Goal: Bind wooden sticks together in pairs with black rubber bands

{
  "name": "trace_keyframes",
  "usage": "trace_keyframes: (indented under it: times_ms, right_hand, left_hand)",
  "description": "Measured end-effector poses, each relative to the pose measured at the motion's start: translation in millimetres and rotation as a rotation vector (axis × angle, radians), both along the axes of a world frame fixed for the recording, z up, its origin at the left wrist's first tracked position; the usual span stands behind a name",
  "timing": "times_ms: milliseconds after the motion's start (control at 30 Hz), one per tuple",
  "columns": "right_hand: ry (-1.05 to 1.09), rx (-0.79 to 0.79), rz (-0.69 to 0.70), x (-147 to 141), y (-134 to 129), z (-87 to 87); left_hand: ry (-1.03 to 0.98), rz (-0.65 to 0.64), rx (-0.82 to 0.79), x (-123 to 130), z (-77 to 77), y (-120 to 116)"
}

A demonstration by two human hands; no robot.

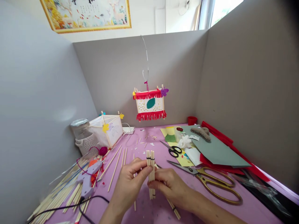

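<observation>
Both hands grasping. Left hand (133, 173) pinches the upper part of an upright bundle of pale sticks (152, 177) between thumb and fingers; right hand (171, 184) grips the same bundle lower down, from the right. Bundle sits at near centre, above the purple tabletop (158, 216), with dark bands close to its top and bottom ends.

Beneath the right hand: a second banded bundle (174, 209), lying aslant, partly hidden. Left of the left hand: loose sticks (115, 169), then a lilac glue gun (88, 179) with black cord, over a larger stick pile (54, 196). Magenta yarn ball (103, 151) just beyond.

Right of the hands: large scissors with gold-toned handles (217, 184), blades partly open; smaller black scissors (174, 151) farther off; grey-green sheet (217, 152) at far right.

Far left: glass jar (80, 132) beside a white-panelled stick frame (115, 132). Far centre: red-fringed lantern (150, 103), hanging from a wire hook (147, 70).
</observation>
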State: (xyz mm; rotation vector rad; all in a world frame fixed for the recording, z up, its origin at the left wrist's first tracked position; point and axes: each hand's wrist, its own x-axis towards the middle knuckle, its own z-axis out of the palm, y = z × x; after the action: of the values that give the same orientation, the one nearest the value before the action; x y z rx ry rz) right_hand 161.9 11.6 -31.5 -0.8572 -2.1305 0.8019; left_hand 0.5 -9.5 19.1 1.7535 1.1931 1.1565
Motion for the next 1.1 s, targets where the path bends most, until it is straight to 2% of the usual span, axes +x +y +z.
trace_keyframes:
  times_ms: [167, 433, 633, 767, 900, 1100]
  right_hand:
    - [-0.007, -0.106, -0.005, -2, -1, -1.2]
    - [0.19, -0.372, 0.122, -3, -1, -3.5]
    - [0.18, -0.358, 0.105, -6, 3, -5.2]
    - [0.194, -0.378, 0.119, -6, 3, -6.6]
    - [0.208, -0.406, 0.115, -6, 2, -4.6]
    - [0.192, -0.432, 0.097, -6, 0, -1.3]
  left_hand:
    - [-0.051, -0.022, -0.041, -1, 0.9, 1]
    - [-0.099, -0.025, -0.095, 1, 1.1, 2]
    - [-0.212, 0.009, -0.151, 0, 14.4, 2]
    - [-0.355, 0.097, -0.13, 3, 24.1, 2]
    - [-0.403, 0.164, -0.11, 9, 25.1, 6]
    - [-0.393, 0.17, -0.118, 12, 22.5, 8]
